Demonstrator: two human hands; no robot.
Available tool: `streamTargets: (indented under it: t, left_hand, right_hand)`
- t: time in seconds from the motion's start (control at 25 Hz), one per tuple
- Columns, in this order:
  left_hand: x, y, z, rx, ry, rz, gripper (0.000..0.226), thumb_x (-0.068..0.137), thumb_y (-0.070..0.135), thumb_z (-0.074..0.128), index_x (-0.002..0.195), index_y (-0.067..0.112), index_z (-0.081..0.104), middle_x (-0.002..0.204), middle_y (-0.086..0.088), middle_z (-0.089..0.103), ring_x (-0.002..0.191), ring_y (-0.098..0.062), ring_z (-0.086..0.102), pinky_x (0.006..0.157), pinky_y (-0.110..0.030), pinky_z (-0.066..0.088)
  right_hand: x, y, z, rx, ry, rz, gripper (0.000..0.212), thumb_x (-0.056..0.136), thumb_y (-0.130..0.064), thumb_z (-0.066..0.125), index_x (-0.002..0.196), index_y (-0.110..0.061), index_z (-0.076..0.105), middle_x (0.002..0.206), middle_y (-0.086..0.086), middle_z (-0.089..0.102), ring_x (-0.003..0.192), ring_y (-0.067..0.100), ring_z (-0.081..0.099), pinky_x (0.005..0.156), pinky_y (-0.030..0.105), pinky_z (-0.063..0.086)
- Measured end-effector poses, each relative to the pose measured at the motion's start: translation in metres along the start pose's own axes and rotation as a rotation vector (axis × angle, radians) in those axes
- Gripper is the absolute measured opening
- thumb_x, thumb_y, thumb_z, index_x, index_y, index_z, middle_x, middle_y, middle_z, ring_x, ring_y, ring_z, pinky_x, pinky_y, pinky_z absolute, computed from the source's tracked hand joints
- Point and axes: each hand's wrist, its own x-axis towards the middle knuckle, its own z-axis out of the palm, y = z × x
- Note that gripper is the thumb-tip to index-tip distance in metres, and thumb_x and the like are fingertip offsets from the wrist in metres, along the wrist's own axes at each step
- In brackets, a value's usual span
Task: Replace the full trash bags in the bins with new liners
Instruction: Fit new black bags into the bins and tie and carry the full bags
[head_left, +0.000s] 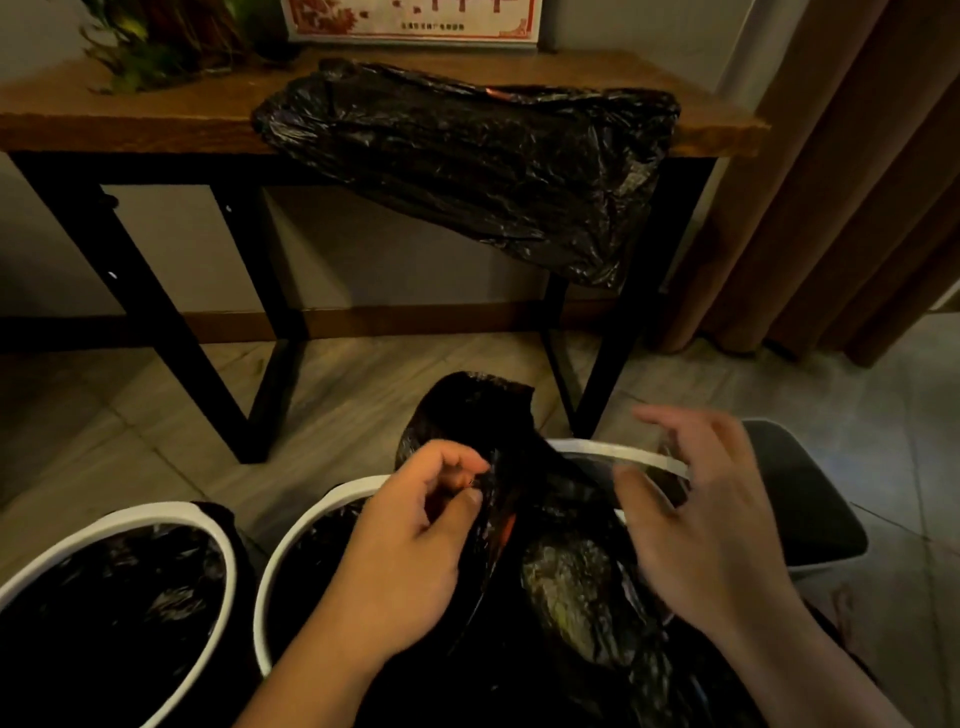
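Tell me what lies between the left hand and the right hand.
In the head view, crumpled black trash bag fills the gap: the left hand pinches its gathered edge, the right hand is open beside it.

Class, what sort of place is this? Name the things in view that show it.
Probably an indoor room or hallway: a wooden side table against the wall, a brown curtain, a tiled floor and white bins with black bags.

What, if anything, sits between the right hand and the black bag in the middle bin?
Nothing visible does. The right hand hovers open close over the black bag, whose plastic bulges up out of the middle bin. The left hand pinches a fold of that bag beside it.
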Motion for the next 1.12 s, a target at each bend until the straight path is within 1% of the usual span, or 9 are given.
streamTargets:
  t: [0.16, 0.24, 0.36, 0.52, 0.68, 0.76, 0.88, 1.0, 1.12]
  left_hand:
    - [0.000, 0.033, -0.014, 0.268, -0.220, 0.203, 0.020, 0.102, 0.022, 0.054, 0.115, 0.035, 0.062, 0.104, 0.011, 0.070, 0.095, -0.016, 0.066, 0.079, -0.042, 0.057]
    - [0.002, 0.052, -0.022, 0.349, -0.284, 0.266, 0.019, 0.102, 0.023, 0.052, 0.110, 0.036, 0.064, 0.105, 0.013, 0.068, 0.098, -0.016, 0.065, 0.081, -0.037, 0.055]
    - [0.009, 0.073, -0.037, 0.561, -0.290, 0.331, 0.037, 0.100, 0.006, 0.058, 0.094, 0.038, 0.074, 0.114, 0.023, 0.063, 0.108, -0.005, 0.063, 0.085, -0.016, 0.047]
    - [0.013, 0.088, -0.047, 0.747, -0.269, 0.366, 0.028, 0.097, 0.020, 0.065, 0.101, 0.044, 0.079, 0.116, 0.033, 0.055, 0.107, 0.004, 0.059, 0.081, -0.007, 0.043]
    - [0.014, 0.087, -0.035, 0.851, -0.236, 0.442, 0.049, 0.091, 0.024, 0.076, 0.135, 0.041, 0.066, 0.124, 0.033, 0.047, 0.119, 0.007, 0.050, 0.098, -0.003, 0.035]
    - [0.013, 0.086, -0.026, 0.860, -0.250, 0.447, 0.071, 0.089, 0.020, 0.076, 0.150, 0.043, 0.050, 0.133, 0.032, 0.039, 0.124, 0.010, 0.043, 0.103, -0.002, 0.031]
    - [0.011, 0.086, -0.018, 0.881, -0.291, 0.469, 0.086, 0.091, 0.012, 0.069, 0.157, 0.052, 0.030, 0.138, 0.030, 0.030, 0.122, 0.010, 0.040, 0.104, -0.009, 0.035]
    - [0.012, 0.088, -0.024, 0.909, -0.239, 0.528, 0.057, 0.093, 0.007, 0.063, 0.131, 0.050, 0.066, 0.135, 0.024, 0.036, 0.105, 0.004, 0.043, 0.091, -0.015, 0.039]
    - [0.016, 0.086, -0.030, 1.075, -0.147, 0.599, 0.037, 0.089, 0.014, 0.059, 0.106, 0.040, 0.080, 0.136, 0.013, 0.050, 0.101, -0.004, 0.040, 0.084, -0.027, 0.044]
  right_hand:
    - [-0.002, -0.009, 0.010, 0.076, -0.375, -0.237, 0.062, 0.081, -0.060, 0.064, 0.139, -0.066, 0.045, 0.157, -0.032, 0.020, 0.147, -0.010, 0.020, 0.115, 0.025, 0.029]
    - [0.001, -0.008, 0.018, 0.103, -0.409, -0.242, 0.052, 0.081, -0.049, 0.076, 0.131, -0.055, 0.061, 0.162, -0.026, 0.023, 0.154, 0.003, 0.020, 0.123, 0.040, 0.029]
    - [0.012, -0.005, 0.010, 0.265, -0.245, -0.198, 0.031, 0.083, -0.022, 0.084, 0.106, -0.040, 0.076, 0.131, -0.024, 0.062, 0.130, -0.001, 0.055, 0.109, 0.038, 0.049]
    - [0.020, 0.001, -0.015, 0.466, -0.506, -0.039, 0.042, 0.067, -0.060, 0.089, 0.096, -0.036, 0.072, 0.090, -0.009, 0.077, 0.081, 0.010, 0.075, 0.069, 0.034, 0.063]
    - [0.017, -0.001, -0.021, 0.404, -0.459, -0.086, 0.060, 0.064, -0.079, 0.080, 0.114, -0.051, 0.063, 0.096, -0.013, 0.073, 0.083, 0.008, 0.073, 0.073, 0.034, 0.062]
    - [0.016, 0.000, -0.021, 0.317, -0.337, -0.143, 0.058, 0.075, -0.064, 0.079, 0.126, -0.059, 0.052, 0.101, -0.019, 0.071, 0.088, 0.004, 0.072, 0.073, 0.034, 0.063]
    - [0.012, 0.005, -0.029, 0.194, -0.116, -0.208, 0.036, 0.088, -0.039, 0.065, 0.121, -0.049, 0.053, 0.096, -0.019, 0.070, 0.084, 0.001, 0.072, 0.066, 0.032, 0.063]
    - [0.014, 0.018, -0.046, 0.223, 0.010, -0.207, 0.039, 0.093, -0.008, 0.063, 0.100, -0.045, 0.053, 0.093, -0.016, 0.074, 0.071, 0.003, 0.073, 0.055, 0.027, 0.060]
    - [0.018, 0.025, -0.061, 0.253, 0.034, -0.188, 0.051, 0.092, 0.008, 0.053, 0.093, -0.043, 0.057, 0.112, -0.023, 0.074, 0.101, -0.005, 0.070, 0.076, 0.010, 0.054]
